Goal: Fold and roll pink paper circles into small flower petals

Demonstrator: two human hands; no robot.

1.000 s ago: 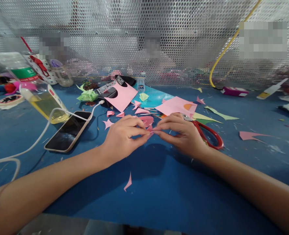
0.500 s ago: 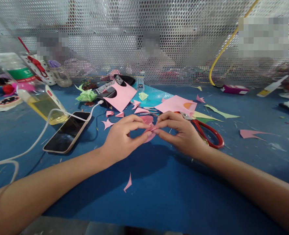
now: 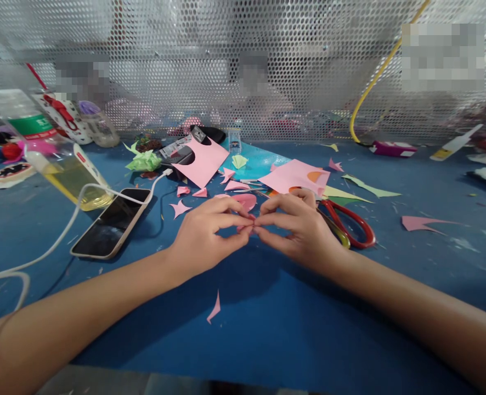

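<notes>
My left hand and my right hand meet at their fingertips above the blue table. Both are closed in a pinch on a small piece of pink paper, which the fingers mostly cover. A round pink paper piece shows just behind the fingertips; whether it lies on the table or joins the held paper, I cannot tell. Scissors with red handles lie beside my right hand, their blades partly hidden by it. A star-like pink scrap lies near my left hand.
A phone with a white cable lies left, beside a tilted-looking bottle of yellow liquid. Pink sheets with cutouts and scraps spread behind the hands. A perforated metal screen closes the back. A thin pink scrap lies in front.
The fingertips of both hands have drawn closer together, and less of the held pink paper shows between them. The round pink piece behind is more separate from the fingers.
</notes>
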